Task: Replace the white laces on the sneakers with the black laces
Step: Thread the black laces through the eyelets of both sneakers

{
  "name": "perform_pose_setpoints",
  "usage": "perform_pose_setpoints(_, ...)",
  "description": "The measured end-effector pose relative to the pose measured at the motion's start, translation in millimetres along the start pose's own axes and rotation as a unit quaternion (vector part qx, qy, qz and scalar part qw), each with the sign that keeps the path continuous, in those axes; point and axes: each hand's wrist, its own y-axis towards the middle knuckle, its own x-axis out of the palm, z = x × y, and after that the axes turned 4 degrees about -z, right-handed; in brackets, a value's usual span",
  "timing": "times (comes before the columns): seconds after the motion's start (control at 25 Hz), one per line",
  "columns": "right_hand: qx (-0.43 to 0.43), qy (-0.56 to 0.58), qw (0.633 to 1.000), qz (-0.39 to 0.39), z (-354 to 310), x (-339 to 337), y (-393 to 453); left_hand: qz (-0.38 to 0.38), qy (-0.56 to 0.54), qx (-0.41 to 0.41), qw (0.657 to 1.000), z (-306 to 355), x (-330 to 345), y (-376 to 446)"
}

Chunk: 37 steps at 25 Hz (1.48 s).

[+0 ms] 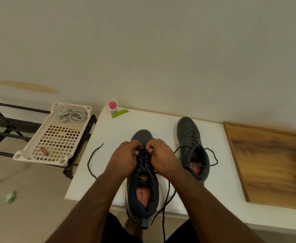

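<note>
A dark grey sneaker (142,195) lies on the white table (119,134) in front of me, heel toward me, partly threaded with a black lace (93,159) whose loose ends trail left and off the near edge. My left hand (124,157) and my right hand (163,155) both pinch the lace at the lower eyelets near the toe. A second dark sneaker (192,146) stands to the right, laced in black with its ends loose. The white laces (72,115) lie bundled in a white perforated tray (56,137) at the left.
A pink-capped bottle (112,107) and a green stick (120,113) sit at the table's far left corner. A wooden board (273,165) lies at the right. The tray rests on a black metal rack (7,127). A wall rises just behind the table.
</note>
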Motion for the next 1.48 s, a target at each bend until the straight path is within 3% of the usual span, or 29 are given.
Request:
perform_pose_setpoints(0.16,0.007,0.026,0.999,0.016,2,-3,-3,-0.013,-0.035,0.004,0.999,2,-8,-9)
perform_pose_setpoints(0.36,0.053,0.138,0.989,0.023,12,-4,-14,-0.033,-0.009,0.008,0.999,5,-10,-14)
perform_pose_setpoints(0.92,0.015,0.020,1.000,0.015,2,1,-16,0.018,-0.073,-0.016,0.997,12,-8,-18)
perform_pose_setpoints(1.24,0.027,0.086,0.995,0.047,3,3,-19,0.013,-0.101,-0.025,0.994,6,-14,-24)
perform_pose_setpoints(1.48,0.034,0.027,0.998,0.037,-4,-1,-16,-0.034,-0.105,0.009,0.994,3,-20,-28)
